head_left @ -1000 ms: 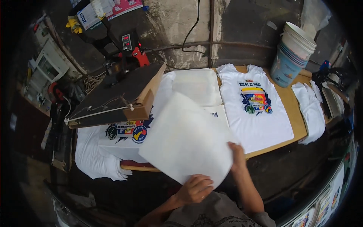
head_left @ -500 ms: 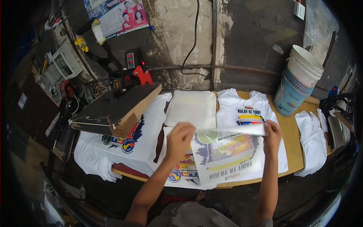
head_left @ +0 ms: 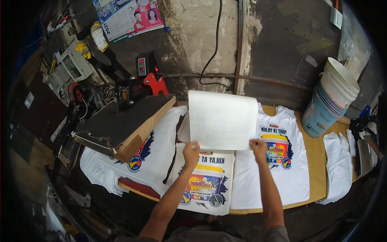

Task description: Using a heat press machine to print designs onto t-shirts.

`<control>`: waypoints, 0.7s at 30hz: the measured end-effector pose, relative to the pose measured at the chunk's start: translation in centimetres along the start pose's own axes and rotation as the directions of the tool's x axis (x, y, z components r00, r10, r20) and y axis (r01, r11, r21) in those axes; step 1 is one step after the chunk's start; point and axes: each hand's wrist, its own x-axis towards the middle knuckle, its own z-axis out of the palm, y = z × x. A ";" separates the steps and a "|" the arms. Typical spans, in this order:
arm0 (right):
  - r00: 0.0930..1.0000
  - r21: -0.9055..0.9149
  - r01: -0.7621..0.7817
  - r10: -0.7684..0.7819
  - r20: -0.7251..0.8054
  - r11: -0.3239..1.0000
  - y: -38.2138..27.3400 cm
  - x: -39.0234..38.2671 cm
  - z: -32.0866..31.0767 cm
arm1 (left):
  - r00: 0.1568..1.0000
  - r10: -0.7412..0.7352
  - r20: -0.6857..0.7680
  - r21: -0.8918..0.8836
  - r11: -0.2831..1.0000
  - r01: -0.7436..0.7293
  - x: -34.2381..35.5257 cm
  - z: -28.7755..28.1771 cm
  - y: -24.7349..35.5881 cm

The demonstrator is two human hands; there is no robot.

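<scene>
A sheet of paper [head_left: 223,121], its upper face plain white, stretches between my hands over the back middle of the table. My left hand [head_left: 191,155] pinches its near left corner, and my right hand [head_left: 259,150] pinches the near right one. Just below it lies a stack of printed transfer sheets [head_left: 206,183], the top one bearing a mirrored paint-bucket design. To the right, a white shirt [head_left: 274,187] is spread flat, with a colourful bucket print on its chest. The raised sheet partly hides the papers behind it.
At left, a heat press [head_left: 125,121] with a dark upper plate stands over another printed white shirt [head_left: 157,161]. Stacked buckets [head_left: 330,97] stand at the back right. Folded white shirts [head_left: 338,167] lie at the right edge. A black cable [head_left: 217,48] hangs down the wall.
The sheet in my hands has moved away from me toward the back; its plain face now shows instead of print. The shirt print and the stacked transfer sheets are more exposed.
</scene>
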 end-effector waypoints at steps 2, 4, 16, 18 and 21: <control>0.989 0.000 -0.146 0.146 -0.017 0.989 3.8 -0.6 2.2 | 0.994 -0.104 0.017 0.049 0.993 0.103 -2.3 1.9 -4.2; 0.975 0.001 -0.221 0.221 -0.028 0.975 5.9 -0.4 3.4 | 0.987 -0.156 0.043 0.086 0.985 0.152 -2.4 3.0 -4.9; 0.844 0.006 -0.534 0.532 0.066 0.846 6.6 -0.3 10.0 | 0.850 -0.443 0.284 0.681 0.717 0.146 5.1 4.3 -5.6; 0.854 0.004 -0.520 0.519 0.032 0.854 7.1 -0.6 9.7 | 0.904 -0.299 0.306 0.773 0.632 -0.053 4.1 5.2 -3.0; 0.856 -0.008 -0.514 0.514 0.054 0.858 5.1 -1.0 12.5 | 0.920 -0.149 0.362 0.831 0.499 -0.246 4.0 5.6 -4.1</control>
